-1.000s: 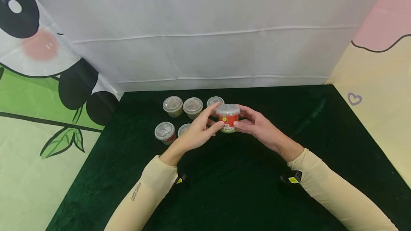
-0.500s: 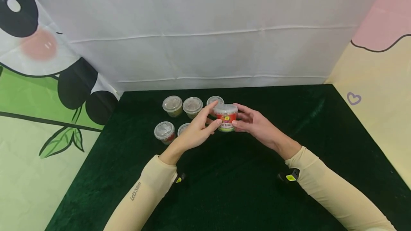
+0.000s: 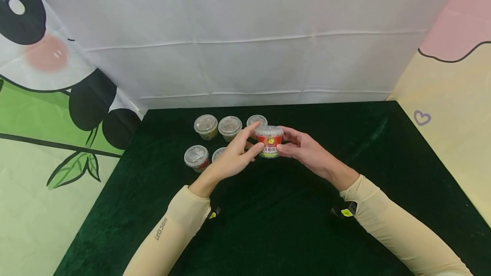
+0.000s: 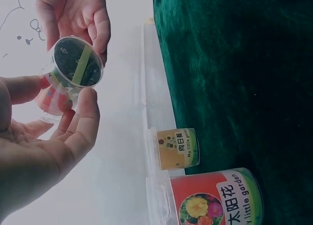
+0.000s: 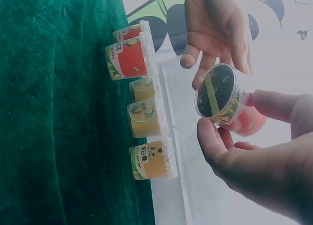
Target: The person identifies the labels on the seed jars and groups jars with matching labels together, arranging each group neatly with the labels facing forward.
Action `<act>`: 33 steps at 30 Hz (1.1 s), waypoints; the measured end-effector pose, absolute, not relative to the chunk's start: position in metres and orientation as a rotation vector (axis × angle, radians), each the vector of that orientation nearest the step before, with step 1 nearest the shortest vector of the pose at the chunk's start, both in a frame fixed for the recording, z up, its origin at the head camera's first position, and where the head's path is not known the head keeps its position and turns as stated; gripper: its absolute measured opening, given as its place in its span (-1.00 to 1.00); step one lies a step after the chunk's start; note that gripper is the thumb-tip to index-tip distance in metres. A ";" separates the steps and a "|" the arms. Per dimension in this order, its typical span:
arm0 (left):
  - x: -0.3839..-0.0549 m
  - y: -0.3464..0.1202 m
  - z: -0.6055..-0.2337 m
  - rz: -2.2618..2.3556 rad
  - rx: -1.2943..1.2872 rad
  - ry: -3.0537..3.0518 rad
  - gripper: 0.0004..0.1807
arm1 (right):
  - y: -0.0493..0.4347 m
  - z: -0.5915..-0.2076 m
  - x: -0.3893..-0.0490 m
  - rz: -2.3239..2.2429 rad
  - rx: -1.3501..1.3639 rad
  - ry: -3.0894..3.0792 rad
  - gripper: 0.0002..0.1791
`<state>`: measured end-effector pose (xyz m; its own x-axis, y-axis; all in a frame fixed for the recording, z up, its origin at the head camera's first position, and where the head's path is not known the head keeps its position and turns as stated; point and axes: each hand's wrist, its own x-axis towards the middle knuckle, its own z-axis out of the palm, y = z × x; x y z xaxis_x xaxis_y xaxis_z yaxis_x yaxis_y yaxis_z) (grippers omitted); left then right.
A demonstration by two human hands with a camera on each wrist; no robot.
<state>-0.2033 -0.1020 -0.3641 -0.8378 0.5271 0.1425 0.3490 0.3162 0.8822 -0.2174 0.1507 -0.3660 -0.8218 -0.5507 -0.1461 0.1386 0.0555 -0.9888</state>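
Observation:
A clear plastic cup with a lid point(image 3: 270, 139) and a red flower label is held up off the table between both hands. The left hand point(image 3: 232, 156) grips it from the left, thumb on the front and fingers round the side. From the right, the right hand point(image 3: 307, 150) pinches it the same way. Its underside, dark with a green strip, shows in the left wrist view, where the cup point(image 4: 78, 63) hangs above the table. Printed letters on the label read "garden" on matching cups nearby. The left hand partly hides a lidded cup point(image 3: 218, 153) behind it.
Several similar lidded cups stand on the dark green velvet cloth point(image 3: 276, 225): yellow-label ones point(image 3: 206, 126) at the back left and a red-label one point(image 3: 197, 157) in front of them. A white fabric backdrop point(image 3: 245, 67) rises behind the table.
Over the past second the held cup has turned so its flower picture and lettering face the head camera, and it has shifted slightly left. Both hands keep hold of it.

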 end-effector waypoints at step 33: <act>-0.206 -0.122 -0.376 1.449 0.679 2.420 -0.29 | 0.135 -0.379 -0.221 -1.759 -0.479 1.856 -0.20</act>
